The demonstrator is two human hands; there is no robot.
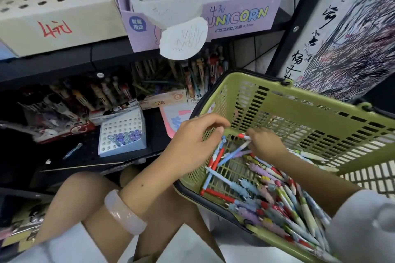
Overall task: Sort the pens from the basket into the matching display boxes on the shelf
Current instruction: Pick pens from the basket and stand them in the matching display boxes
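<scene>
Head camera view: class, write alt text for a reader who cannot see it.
A person's right hand pinches pens in a green basket piled with colourful pens, while the left hand grips its rim. Behind stand a purple UNICORN display box, a beige box and a small blue box on dark shelves.

Pale bangle (125,212), scribbled test paper (183,39), inked scroll (350,28) (right side).

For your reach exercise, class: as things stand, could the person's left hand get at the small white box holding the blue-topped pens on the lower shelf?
Probably yes. The left hand rests on the green basket rim, and the white box sits open just leftward with nothing between them.
</scene>
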